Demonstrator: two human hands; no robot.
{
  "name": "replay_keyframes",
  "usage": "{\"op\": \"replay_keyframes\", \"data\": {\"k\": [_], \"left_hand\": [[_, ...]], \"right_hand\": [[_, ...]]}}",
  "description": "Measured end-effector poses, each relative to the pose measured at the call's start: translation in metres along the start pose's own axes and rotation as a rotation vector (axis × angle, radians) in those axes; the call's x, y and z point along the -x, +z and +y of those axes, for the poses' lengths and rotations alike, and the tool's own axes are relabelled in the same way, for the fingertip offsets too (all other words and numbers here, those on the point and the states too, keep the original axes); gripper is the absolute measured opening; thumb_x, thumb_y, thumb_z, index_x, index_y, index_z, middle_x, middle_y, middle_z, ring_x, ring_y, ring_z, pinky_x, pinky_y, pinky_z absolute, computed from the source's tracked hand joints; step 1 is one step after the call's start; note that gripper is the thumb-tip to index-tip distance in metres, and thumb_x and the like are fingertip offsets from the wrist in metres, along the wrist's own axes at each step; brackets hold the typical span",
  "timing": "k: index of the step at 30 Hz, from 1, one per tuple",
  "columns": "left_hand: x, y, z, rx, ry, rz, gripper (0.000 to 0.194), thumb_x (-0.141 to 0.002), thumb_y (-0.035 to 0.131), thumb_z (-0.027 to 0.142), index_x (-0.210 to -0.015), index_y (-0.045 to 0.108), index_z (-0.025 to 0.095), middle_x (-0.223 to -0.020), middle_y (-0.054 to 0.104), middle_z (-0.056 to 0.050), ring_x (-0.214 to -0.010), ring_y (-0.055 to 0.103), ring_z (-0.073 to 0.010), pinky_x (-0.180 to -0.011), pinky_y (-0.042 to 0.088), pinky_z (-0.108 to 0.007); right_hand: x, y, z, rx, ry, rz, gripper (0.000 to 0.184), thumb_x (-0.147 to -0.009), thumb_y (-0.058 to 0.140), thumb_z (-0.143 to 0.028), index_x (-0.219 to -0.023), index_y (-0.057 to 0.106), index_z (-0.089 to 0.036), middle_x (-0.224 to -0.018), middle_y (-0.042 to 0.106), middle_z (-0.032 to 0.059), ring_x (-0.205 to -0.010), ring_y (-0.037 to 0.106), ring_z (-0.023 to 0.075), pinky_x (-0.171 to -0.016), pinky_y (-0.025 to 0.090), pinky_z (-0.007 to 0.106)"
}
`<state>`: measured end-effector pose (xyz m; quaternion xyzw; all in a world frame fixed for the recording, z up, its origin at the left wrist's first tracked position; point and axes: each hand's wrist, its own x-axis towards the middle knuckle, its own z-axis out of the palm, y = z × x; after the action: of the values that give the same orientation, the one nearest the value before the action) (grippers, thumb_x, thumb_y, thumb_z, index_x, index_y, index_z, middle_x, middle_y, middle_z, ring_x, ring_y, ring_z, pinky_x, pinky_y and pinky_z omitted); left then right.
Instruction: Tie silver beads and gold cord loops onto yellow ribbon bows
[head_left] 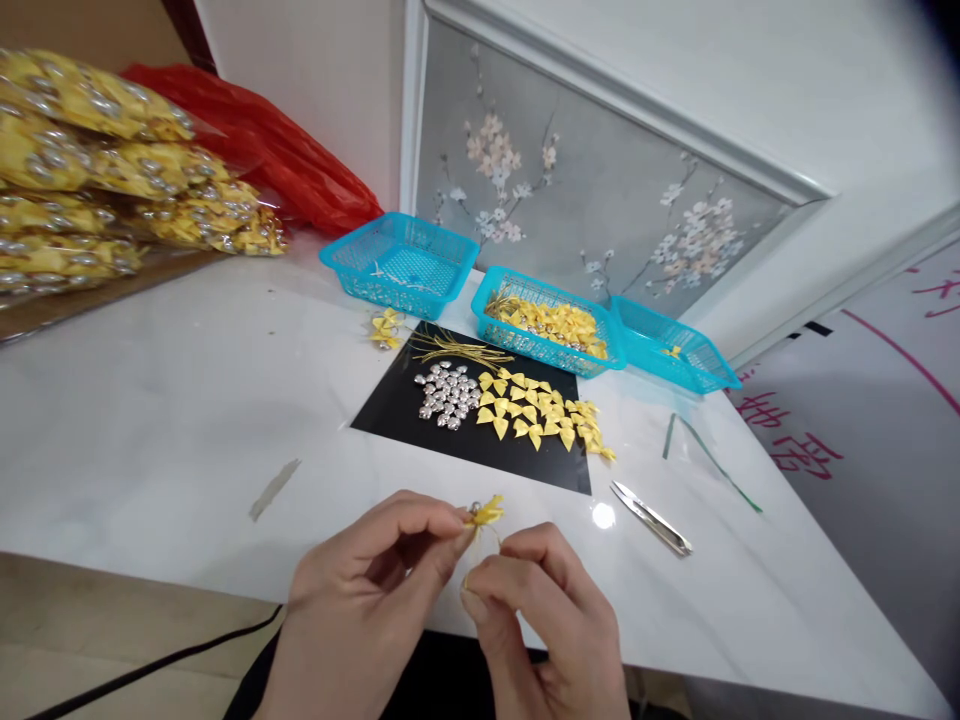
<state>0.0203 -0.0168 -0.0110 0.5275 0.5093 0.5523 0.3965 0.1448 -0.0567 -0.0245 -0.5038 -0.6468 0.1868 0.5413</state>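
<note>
Between thumb and forefinger, my left hand (375, 590) pinches a yellow ribbon bow (489, 512) with a small silver bead at its middle. My right hand (544, 620) is closed on a thin gold cord (493, 537) that runs from the bow. Beyond both hands lies a black mat (480, 462). On it are a cluster of silver beads (448, 395), rows of yellow bows (536, 405) and a bundle of gold cords (469, 350). To the right of the mat rest metal thread snips (651, 518).
Three blue baskets stand along the wall: one at left (405, 295), a middle one (551, 350) full of bows, one at right (705, 375). Bagged yellow bows (97, 170) and a red plastic bag (277, 150) fill the left back. A green strip (712, 462) lies at right.
</note>
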Motion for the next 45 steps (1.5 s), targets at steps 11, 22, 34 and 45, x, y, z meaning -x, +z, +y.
{"op": "replay_keyframes", "data": {"k": [11, 22, 34, 45], "left_hand": [[0.0045, -0.0039, -0.0065, -0.042, 0.002, -0.031, 0.013, -0.076, 0.072, 0.019, -0.069, 0.076, 0.029, -0.074, 0.08, 0.006, -0.066, 0.075, -0.0128, -0.062, 0.059, -0.012], [0.0046, -0.0017, -0.006, -0.033, 0.063, -0.03, 0.014, -0.078, 0.071, 0.018, -0.069, 0.075, 0.029, -0.075, 0.08, 0.006, -0.067, 0.075, -0.0133, -0.062, 0.058, -0.014], [0.003, -0.0025, -0.0053, -0.062, 0.087, -0.025, 0.014, -0.078, 0.072, 0.02, -0.067, 0.075, 0.029, -0.072, 0.079, 0.006, -0.063, 0.074, -0.0129, -0.06, 0.058, -0.013], [0.0054, -0.001, -0.008, -0.071, 0.115, -0.027, 0.019, -0.079, 0.069, 0.016, -0.068, 0.075, 0.031, -0.076, 0.081, 0.008, -0.066, 0.074, -0.0112, -0.061, 0.056, -0.012]], "right_hand": [[-0.0014, 0.0014, -0.0021, -0.037, 0.012, 0.001, 0.018, -0.091, 0.057, -0.008, -0.085, 0.064, -0.023, -0.08, 0.051, -0.0005, -0.068, 0.052, 0.012, -0.06, 0.046, 0.022], [-0.0016, 0.0032, -0.001, -0.037, 0.004, 0.022, 0.017, -0.093, 0.057, -0.009, -0.086, 0.064, -0.023, -0.08, 0.052, -0.0002, -0.068, 0.052, 0.0119, -0.06, 0.047, 0.021], [-0.0005, 0.0052, -0.0003, -0.062, 0.016, 0.048, 0.015, -0.094, 0.059, -0.015, -0.083, 0.065, -0.023, -0.079, 0.05, 0.0001, -0.063, 0.051, 0.0119, -0.053, 0.045, 0.021], [-0.0031, -0.0002, 0.0046, -0.142, 0.076, 0.014, 0.02, -0.1, 0.049, -0.021, -0.081, 0.052, -0.024, -0.079, 0.045, -0.0019, -0.072, 0.047, 0.0136, -0.062, 0.042, 0.022]]}}
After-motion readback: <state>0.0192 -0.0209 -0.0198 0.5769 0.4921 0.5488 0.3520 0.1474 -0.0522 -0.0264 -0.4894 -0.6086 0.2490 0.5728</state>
